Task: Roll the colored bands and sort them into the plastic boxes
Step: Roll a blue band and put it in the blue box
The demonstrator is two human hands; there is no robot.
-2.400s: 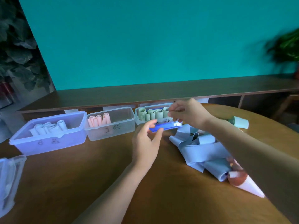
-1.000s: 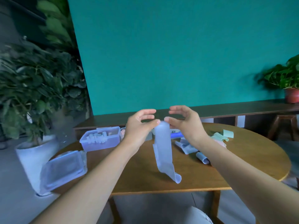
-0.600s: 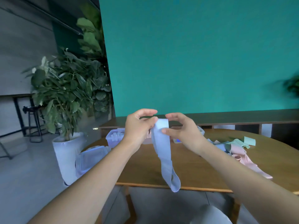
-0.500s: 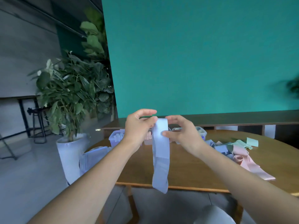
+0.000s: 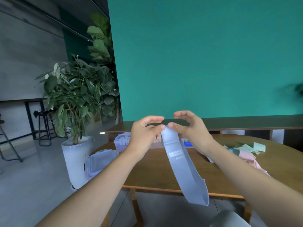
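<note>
Head view: you are holding a pale blue band (image 5: 183, 163) up in front of you, above the near edge of a round wooden table (image 5: 157, 171). Your left hand (image 5: 144, 135) and right hand (image 5: 191, 130) meet at the band's top end, thumb and fingertips of each pinching it from either side; the upper fingers of both hands arch loosely above. Neither hand is clearly nearer, since both sit right at that top end.

From the pinch, the band hangs away toward 5 o'clock. Its long axis runs down and to the right, ending in a folded loop below the table edge. A small white label (image 5: 175, 154) shows partway down. Rolling would likely start at the pinched top and wind along that hanging length, drawing the loose end up.

Behind your hands, at about 12 o'clock on the table, stand the clear plastic boxes (image 5: 121, 142), partly hidden; rolled bands show in the left one. A loose box lid (image 5: 101, 161) lies at 9 o'clock by the table's left edge. More bands, pale green (image 5: 246, 148) and pink (image 5: 249, 158), lie in a heap at 3 o'clock. A potted plant (image 5: 73, 99) stands on the floor to the left
</note>
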